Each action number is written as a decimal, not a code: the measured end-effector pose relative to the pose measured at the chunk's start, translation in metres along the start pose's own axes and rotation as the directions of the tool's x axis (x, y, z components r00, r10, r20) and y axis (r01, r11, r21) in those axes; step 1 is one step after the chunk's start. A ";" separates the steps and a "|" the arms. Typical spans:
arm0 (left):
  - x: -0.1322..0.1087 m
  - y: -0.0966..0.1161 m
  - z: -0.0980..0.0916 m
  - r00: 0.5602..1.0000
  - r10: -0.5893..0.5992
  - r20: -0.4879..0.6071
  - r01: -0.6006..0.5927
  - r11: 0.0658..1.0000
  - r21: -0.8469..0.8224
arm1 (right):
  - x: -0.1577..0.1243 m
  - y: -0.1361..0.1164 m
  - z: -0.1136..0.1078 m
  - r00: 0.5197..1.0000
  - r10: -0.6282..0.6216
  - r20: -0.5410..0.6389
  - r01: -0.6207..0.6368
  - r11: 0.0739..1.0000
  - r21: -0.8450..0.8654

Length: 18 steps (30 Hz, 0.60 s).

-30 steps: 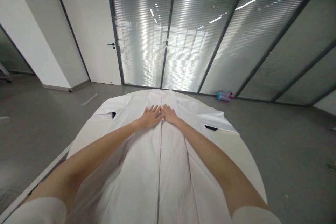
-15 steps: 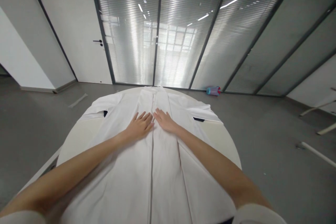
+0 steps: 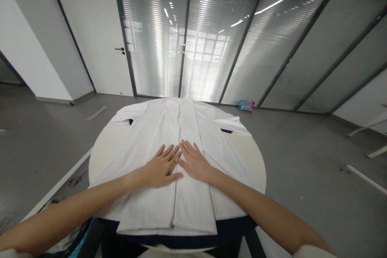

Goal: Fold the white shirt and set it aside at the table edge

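Note:
A white short-sleeved garment (image 3: 145,141), like a coat or shirt with a long front opening, lies spread on a round cream table (image 3: 252,157). Its sleeves reach out to both sides at the far end, and its hem lies along the near edge. My left hand (image 3: 161,166) rests flat on the cloth just left of the front opening, fingers spread. Close beside it, my right hand (image 3: 193,161) lies flat on the right front panel, also with fingers apart. The fingertips of both hands meet near the opening line.
Dark cloth (image 3: 232,225) shows below the hem at the table's near side. Beyond the table stand a glass partition (image 3: 205,48) with blinds and a white door (image 3: 90,32). A blue and pink bundle (image 3: 247,106) lies on the floor by the glass. White legs (image 3: 365,179) show at right.
Both hands have slid toward me along the front of the garment, staying flat. My view has shifted, and the hem and the table's near edge now show.

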<state>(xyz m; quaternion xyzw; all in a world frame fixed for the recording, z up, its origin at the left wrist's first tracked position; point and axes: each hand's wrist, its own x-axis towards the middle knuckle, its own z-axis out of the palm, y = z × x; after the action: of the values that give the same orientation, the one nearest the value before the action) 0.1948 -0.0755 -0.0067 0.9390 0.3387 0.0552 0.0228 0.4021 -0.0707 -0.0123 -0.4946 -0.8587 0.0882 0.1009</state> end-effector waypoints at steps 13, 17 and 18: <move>-0.123 0.121 -0.011 0.968 0.248 -0.019 -0.249 0.959 -0.134 | -0.166 -0.076 0.005 0.986 -0.165 -0.005 0.165 0.982 0.088; -0.139 0.094 -0.025 0.963 0.224 -0.153 -0.252 0.946 -0.204 | -0.185 -0.067 -0.009 0.977 -0.203 -0.066 0.210 0.967 0.145; -0.142 0.079 -0.026 0.962 0.159 -0.223 -0.204 0.960 -0.193 | -0.187 -0.061 -0.012 0.976 -0.192 -0.102 0.205 0.969 0.138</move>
<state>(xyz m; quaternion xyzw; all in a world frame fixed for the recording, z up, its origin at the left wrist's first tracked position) 0.1335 -0.2267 0.0128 0.9475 0.2434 0.1898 0.0834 0.4466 -0.2623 -0.0015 -0.4009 -0.8897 0.1189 0.1832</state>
